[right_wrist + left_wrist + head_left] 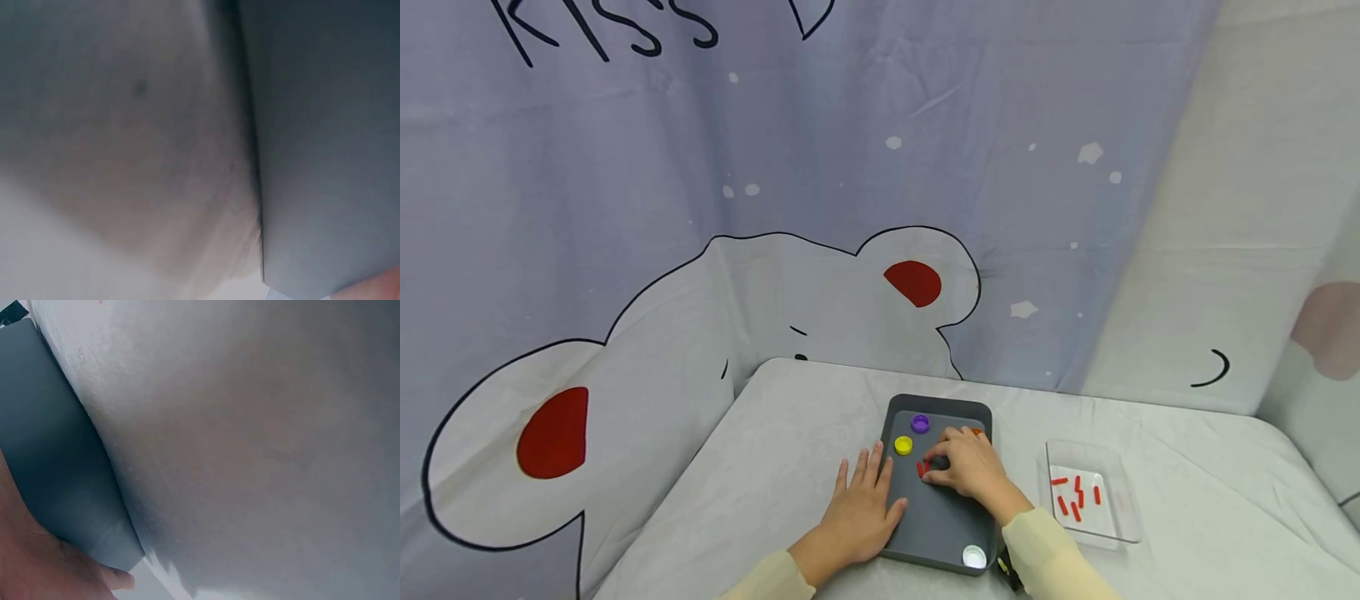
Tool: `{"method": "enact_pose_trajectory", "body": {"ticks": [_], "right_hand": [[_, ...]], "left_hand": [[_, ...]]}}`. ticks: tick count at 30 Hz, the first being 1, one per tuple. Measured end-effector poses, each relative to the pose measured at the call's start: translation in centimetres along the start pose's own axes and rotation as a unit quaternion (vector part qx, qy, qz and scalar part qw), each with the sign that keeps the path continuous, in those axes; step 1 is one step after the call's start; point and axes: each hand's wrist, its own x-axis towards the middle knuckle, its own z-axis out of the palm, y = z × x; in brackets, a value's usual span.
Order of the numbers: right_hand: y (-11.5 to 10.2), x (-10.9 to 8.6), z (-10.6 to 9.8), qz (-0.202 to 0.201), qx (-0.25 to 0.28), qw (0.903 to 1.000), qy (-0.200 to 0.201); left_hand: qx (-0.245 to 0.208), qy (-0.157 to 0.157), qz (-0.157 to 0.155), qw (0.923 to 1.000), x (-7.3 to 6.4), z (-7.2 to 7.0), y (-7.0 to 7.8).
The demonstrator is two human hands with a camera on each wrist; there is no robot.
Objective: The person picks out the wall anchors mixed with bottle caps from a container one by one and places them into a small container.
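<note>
In the head view a dark grey tray [934,525] lies on the white-covered table. My right hand [976,468] reaches over its middle, thumb and forefinger pinching a small red stick [927,465]. Just left of it, another red stick [919,470] lies on the tray floor. A dark patch shows inside the finger curl; I cannot tell what it is. My left hand [859,515] rests at the tray's left edge with straight, spread fingers. Near the far end sit a purple cap [920,423] and a yellow cap [903,446]. An orange piece [977,431] is partly hidden behind the right hand.
A white cap [973,557] sits in the tray's near right corner. Right of the tray stands a clear plastic box [1129,508] with several red sticks [1077,485]. A black object [1007,573] lies partly under the right sleeve. A printed curtain [820,150] hangs behind the table.
</note>
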Motion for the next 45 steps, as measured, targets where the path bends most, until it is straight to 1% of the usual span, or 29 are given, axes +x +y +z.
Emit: {"method": "enact_pose_trajectory", "body": {"ticks": [3,9,12,14,17,24,27,32,39,45], "right_hand": [[0.1,-0.1,0.1,-0.005,-0.002,1.0,0.006],[0.3,-0.3,0.1,-0.015,-0.001,0.9998,0.011],[0.5,-0.3,0.0,-0.015,0.015,0.9995,0.022],[0.6,-0.3,-0.2,-0.015,0.037,0.9986,0.034],[0.8,-0.5,-0.8,-0.022,0.072,0.9957,0.054],[1.0,-1.9,-3.1,-0.056,0.125,0.9867,0.088],[1.2,-2.8,-4.3,-0.059,0.144,0.9822,0.105],[1.9,-4.5,-6.3,-0.06,0.154,0.9774,0.132],[3.9,-6.2,-8.3,-0.064,0.141,0.9762,0.152],[5.7,-8.0,-9.8,-0.04,0.135,0.9792,0.146]], "left_hand": [[-0.004,0.0,0.002,1.0,0.0,0.1,0.0],[0.005,0.006,0.001,1.0,0.1,0.5,-0.1],[0.002,0.003,-0.001,1.0,0.1,0.4,-0.1],[-0.001,-0.001,-0.004,1.0,0.1,0.3,0.0],[-0.006,0.003,-0.002,1.0,0.1,0.2,0.0],[-0.007,0.022,0.002,0.9997,0.0,0.1,0.0],[-0.007,0.025,0.001,0.9997,-0.1,0.0,0.1],[-0.003,0.023,0.002,0.9997,-0.1,0.2,0.0],[0.0,0.029,0.007,0.9995,0.0,0.3,-0.1],[-0.002,0.021,0.004,0.9998,-0.1,0.0,0.2]]}}
